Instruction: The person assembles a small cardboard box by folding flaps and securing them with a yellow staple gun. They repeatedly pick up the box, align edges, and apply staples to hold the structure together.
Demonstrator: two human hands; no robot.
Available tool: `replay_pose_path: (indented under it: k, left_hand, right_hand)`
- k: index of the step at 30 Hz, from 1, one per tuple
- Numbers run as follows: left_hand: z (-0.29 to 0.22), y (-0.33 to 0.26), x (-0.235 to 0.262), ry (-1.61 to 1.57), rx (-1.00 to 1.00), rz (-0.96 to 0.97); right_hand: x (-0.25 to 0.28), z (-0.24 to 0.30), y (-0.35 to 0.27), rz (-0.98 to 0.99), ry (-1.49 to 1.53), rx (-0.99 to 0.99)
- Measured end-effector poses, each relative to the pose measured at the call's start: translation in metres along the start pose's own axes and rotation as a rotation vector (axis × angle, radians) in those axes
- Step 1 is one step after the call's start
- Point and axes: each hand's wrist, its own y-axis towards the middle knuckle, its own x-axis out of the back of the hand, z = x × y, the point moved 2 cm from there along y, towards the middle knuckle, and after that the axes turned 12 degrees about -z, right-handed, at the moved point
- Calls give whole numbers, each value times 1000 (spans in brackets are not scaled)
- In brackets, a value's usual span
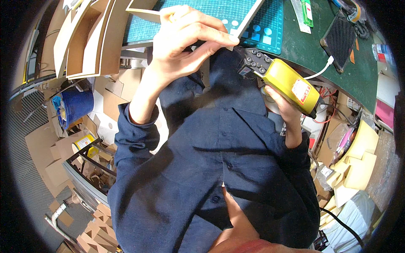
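My left hand (183, 40) is closed in a pinch on the near end of a thin, pale-edged strip (251, 19). The strip slants up and away to the right, over a teal cutting mat (276, 23). My right hand (284, 105) grips a yellow hand tool (291, 82) with a dark, bolted metal head and a red-and-white label. The tool's head points at the strip's near end, just right of my left fingertips; whether they touch, I cannot tell. Another thin brown piece (143, 14) reaches in from the left behind my left hand.
An open brown cardboard box (90, 40) stands at the upper left. On the green table (363, 80) lie a black phone-like device (337, 40) with a white cable (325, 67) and a green tube (307, 14). A blue bin (78, 103) and cardboard pieces (97, 230) lie lower left.
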Motion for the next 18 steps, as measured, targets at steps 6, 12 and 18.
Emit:
replay_pose_path:
  k: [6, 12, 18]
  left_hand:
    - [-1, 2, -1, -18, 15, -11]
    - [-1, 1, -1, -15, 13, -12]
    - [-1, 3, -1, -17, 9, -7]
  right_hand:
    - [1, 5, 1, -10, -11, -28]
    - [1, 3, 1, 18, -15, -58]
    - [3, 3, -1, 38, -55, 64]
